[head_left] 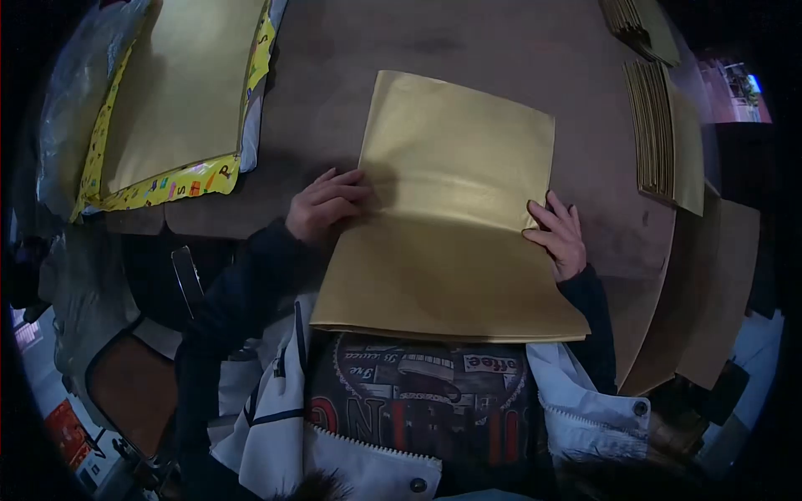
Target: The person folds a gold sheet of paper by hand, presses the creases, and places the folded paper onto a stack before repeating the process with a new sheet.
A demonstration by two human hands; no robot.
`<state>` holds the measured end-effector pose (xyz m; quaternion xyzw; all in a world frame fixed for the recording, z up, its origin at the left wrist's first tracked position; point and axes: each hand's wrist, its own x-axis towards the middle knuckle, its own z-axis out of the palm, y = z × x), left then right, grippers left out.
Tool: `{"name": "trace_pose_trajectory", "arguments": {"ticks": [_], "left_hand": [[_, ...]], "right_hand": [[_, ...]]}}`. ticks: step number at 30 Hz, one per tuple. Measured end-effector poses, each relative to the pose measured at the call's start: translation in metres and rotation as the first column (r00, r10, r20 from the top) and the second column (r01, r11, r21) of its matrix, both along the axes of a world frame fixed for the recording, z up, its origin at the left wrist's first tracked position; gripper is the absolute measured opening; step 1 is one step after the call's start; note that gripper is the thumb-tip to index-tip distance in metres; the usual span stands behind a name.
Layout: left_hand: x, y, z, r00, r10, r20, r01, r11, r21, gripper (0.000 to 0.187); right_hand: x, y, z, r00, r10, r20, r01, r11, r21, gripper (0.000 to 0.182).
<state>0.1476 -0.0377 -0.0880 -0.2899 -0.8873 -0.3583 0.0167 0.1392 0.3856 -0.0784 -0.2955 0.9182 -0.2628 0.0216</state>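
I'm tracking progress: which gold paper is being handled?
The middle paper, touched by the left hand and right hand; the left paper and right stacks are untouched.

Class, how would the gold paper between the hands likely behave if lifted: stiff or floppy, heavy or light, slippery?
The gold paper probably flexes easily, since it bends across its middle. Its thin edges suggest it is light for its size. Its smooth sheen hints it may be slightly slippery.

Your one camera sits on your head and looks ahead and down, close up, so your left hand [324, 203], your right hand [558, 238] and the gold paper [459, 150] are in the middle, your shirt [418, 409] is low down, and the brown table [443, 37] is up top.
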Motion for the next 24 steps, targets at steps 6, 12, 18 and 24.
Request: {"name": "trace_pose_trajectory", "arguments": {"ticks": [6,12,18,24], "left_hand": [[-0.003,0.003,0.014,0.986,-0.02,-0.167,-0.014,0.98,-0.2,0.016],[-0.01,0.016,0.022,0.981,0.112,-0.158,-0.132,0.984,-0.123,0.026],[-0.01,0.039,0.032,0.822,0.523,0.225,-0.514,0.852,-0.105,0.036],[-0.018,0.034,0.031,0.824,0.48,0.3,-0.438,0.877,-0.2,0.041]], "right_hand": [[0.001,0.0,-0.005,0.999,-0.029,0.026,0.03,0.999,-0.04,0.012],[0.004,-0.028,0.008,0.972,-0.235,-0.024,0.224,0.948,-0.224,0.012],[0.0,-0.045,0.015,0.903,-0.381,-0.2,0.337,0.915,-0.223,0.013],[-0.008,-0.049,0.022,0.878,-0.402,-0.261,0.395,0.915,-0.081,0.02]]}}
